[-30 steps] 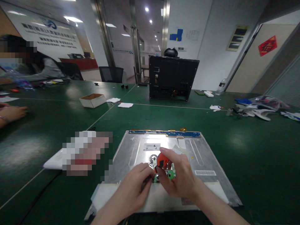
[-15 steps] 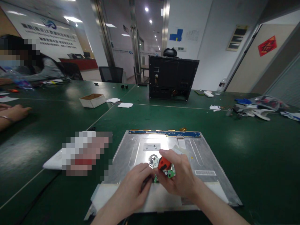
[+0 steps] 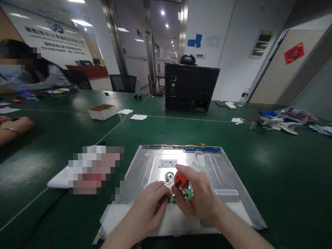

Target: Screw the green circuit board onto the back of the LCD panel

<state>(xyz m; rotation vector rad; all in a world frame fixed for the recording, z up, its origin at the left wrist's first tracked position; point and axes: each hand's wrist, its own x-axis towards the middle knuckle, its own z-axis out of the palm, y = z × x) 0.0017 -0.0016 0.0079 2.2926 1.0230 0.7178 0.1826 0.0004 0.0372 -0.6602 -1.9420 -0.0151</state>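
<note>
A bare metal display panel [image 3: 145, 173] lies flat in front of me, with a blue circuit strip [image 3: 166, 148] along its far edge. Over its middle is a small green circuit board [image 3: 190, 193]. My left hand [image 3: 153, 200] is closed, its fingertips pinching the board's left side. In my right hand [image 3: 201, 193] is a red-and-black screwdriver [image 3: 181, 178], gripped by its stubby handle above the board. The shaft and tip are hidden by the handle and fingers. A round metal disc [image 3: 169, 176] shows just beyond my left fingertips.
Left of the panel lies a white packet [image 3: 58, 176], partly blurred. Farther off stand an open cardboard box [image 3: 102, 112] and a black monitor housing [image 3: 192, 86]. Tools and bags [image 3: 287, 119] lie at right. At left, another person's arm [image 3: 18, 129] rests on the green table [image 3: 285, 176].
The red handle has turned and shifted slightly left, with my right thumb and fingers rolling on it. My left hand has stayed almost in place.
</note>
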